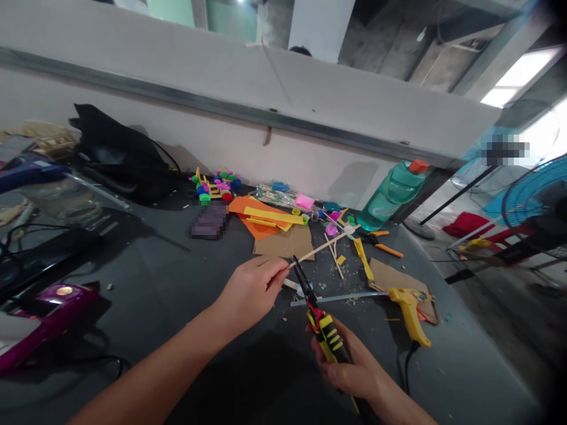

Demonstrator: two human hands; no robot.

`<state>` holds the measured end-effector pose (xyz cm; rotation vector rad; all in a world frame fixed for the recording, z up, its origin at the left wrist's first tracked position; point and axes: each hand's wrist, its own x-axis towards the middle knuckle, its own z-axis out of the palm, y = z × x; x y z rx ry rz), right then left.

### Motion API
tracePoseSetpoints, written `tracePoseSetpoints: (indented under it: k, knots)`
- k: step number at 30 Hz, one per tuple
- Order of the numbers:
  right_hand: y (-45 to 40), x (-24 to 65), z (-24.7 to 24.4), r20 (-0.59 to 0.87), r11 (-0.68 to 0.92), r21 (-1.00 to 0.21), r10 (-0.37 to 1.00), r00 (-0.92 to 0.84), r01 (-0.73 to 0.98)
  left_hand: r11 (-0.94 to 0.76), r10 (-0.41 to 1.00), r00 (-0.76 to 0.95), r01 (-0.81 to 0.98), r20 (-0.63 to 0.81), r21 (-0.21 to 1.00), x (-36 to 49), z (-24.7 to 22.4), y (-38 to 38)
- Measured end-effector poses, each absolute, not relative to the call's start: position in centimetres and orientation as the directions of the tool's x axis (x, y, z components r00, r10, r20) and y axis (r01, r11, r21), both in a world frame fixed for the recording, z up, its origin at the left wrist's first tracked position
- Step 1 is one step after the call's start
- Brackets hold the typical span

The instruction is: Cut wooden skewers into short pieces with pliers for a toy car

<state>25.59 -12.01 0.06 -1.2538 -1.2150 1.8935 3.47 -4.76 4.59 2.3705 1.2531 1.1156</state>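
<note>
My left hand (257, 289) is closed on one end of a thin wooden stick (325, 245), which slants up to the right. My right hand (348, 363) grips the yellow and black handles of a pair of pliers (328, 333). The dark jaws of the pliers point up and left, at the stick close to my left fingertips; whether they touch it is unclear. Under the stick's far end are crossed thin sticks (334, 260) and a small yellow piece (341, 260). A clear glue stick (349, 297) reaches from the yellow glue gun (410, 313) to beside the pliers.
Orange and yellow sheets (261, 215) lie on cardboard (283, 242) at the back. A teal bottle (390, 198) stands back right, near orange-handled pliers (387, 245). At left are a purple glue gun (53, 319) and a black bag (119, 156). Colourful small pieces (215, 186) sit along the wall.
</note>
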Motion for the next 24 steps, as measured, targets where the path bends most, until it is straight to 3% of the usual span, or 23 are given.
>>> tracePoseSetpoints:
  k: [6, 17, 24]
  knots:
    - [-11.8, 26.2, -1.5, -0.372, -0.423, -0.905, 0.835, -0.405, -0.041, -0.656, 0.742, 0.421, 0.617, 0.522, 0.435, 3.4, 4.7, -4.9]
    - [-12.6, 25.6, 1.0, -0.290, -0.289, -0.956, 0.891, -0.349, 0.056, -0.677, 0.726, 0.475, 0.619, 0.496, 0.398, 3.5, 5.0, -4.9]
    - [-12.0, 26.1, -1.4, -0.324, -0.354, -0.935, 0.863, -0.388, -0.007, -0.686, 0.712, 0.482, 0.634, 0.511, 0.357, 3.4, 4.9, -4.9]
